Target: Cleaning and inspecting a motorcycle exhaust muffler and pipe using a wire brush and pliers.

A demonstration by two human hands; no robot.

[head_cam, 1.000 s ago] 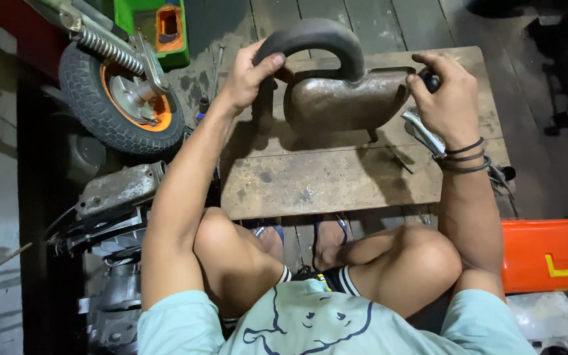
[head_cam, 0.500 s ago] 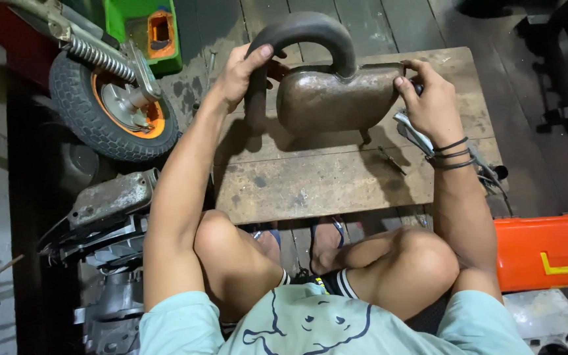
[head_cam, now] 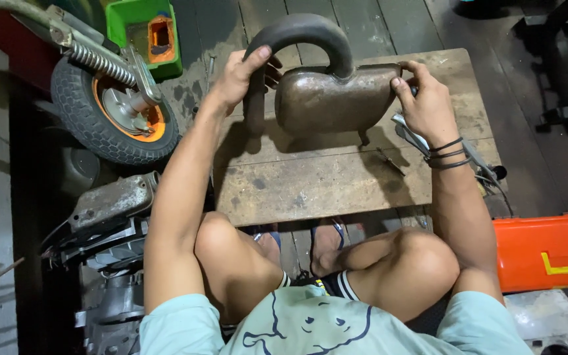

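Over the low wooden table point(head_cam: 336, 190), the left hand point(head_cam: 241, 72) wraps the curved pipe point(head_cam: 304, 33) while the right hand point(head_cam: 422, 98) pinches the rusty muffler point(head_cam: 333, 98). If either grip loosens, I reckon it drops onto the tools

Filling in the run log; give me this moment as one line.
left hand: grips curved pipe | right hand: holds muffler body end | muffler above wooden table | small wheel at left

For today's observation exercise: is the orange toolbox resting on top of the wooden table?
No, the orange toolbox sits on the floor beside the person's right knee, apart from the wooden table.
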